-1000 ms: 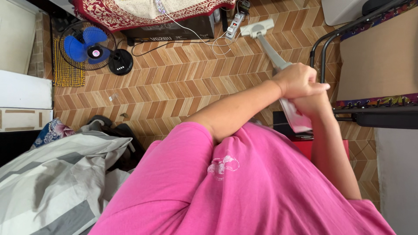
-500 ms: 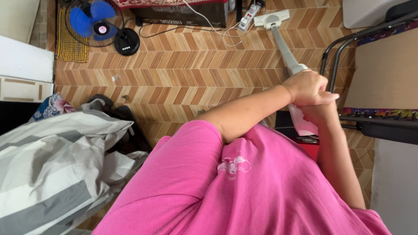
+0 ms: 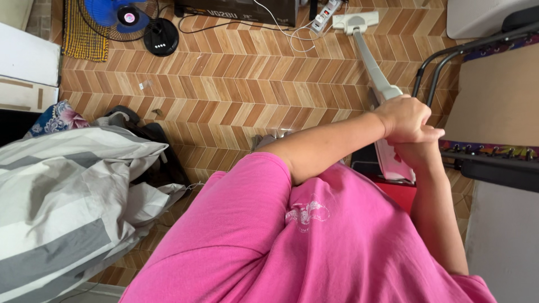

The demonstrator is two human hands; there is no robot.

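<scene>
Hands [image 3: 409, 126] around smooth grey vacuum wand [image 3: 371, 64]

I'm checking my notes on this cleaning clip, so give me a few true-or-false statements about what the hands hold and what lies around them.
1. Both hands grip the vacuum cleaner. True: left hand above right hand on the vacuum cleaner.
2. The vacuum head is lifted off the floor. False: the vacuum head rests on the floor.
3. A blue fan stands at the upper left. True: fan.
4. The shirt is green. False: the shirt is pink.
</scene>
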